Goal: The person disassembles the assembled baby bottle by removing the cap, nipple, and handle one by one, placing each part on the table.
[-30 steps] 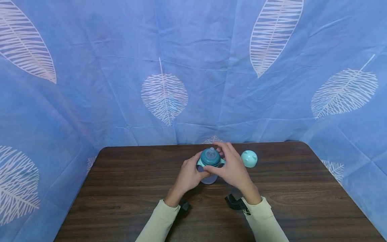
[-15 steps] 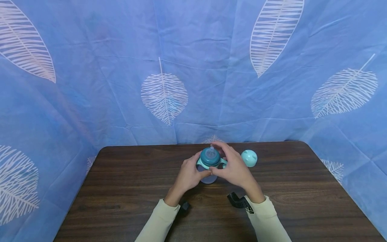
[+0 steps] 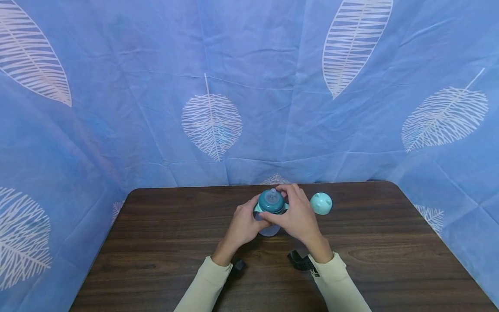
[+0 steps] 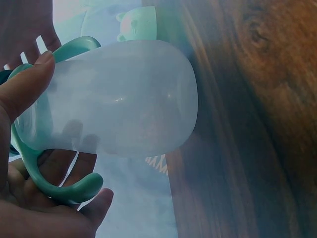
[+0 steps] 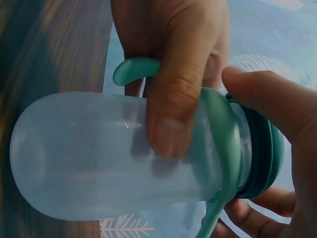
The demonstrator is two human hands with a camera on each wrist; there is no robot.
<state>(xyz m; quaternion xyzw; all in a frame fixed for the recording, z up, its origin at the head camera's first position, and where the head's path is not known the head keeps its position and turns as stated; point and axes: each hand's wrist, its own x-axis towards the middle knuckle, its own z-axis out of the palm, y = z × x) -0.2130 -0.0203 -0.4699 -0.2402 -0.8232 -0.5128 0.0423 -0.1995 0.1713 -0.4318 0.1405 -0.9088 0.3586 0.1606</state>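
Note:
A baby bottle (image 3: 271, 200) with a frosted body, a dark teal collar (image 5: 261, 148) and a clear teat is upright between both hands near the table's far side. Two mint-green handles (image 4: 69, 191) curve from a ring below the collar. My left hand (image 3: 242, 223) grips the upper body, its thumb across the near side and fingers behind. My right hand (image 3: 298, 216) curls round the collar from the right, thumb in front and fingers at the back. A mint cap (image 3: 321, 203) with small ears lies to the right of the bottle.
The dark wooden table (image 3: 175, 260) reaches back to a blue cloth (image 3: 265, 130) with white leaf prints, hung behind and at both sides. Black wrist straps (image 3: 300, 261) sit by the light sleeves.
My right hand shifted slightly and turned on the collar, its thumb moving right and then back left across the front. The left hand kept its hold; the cap stayed put.

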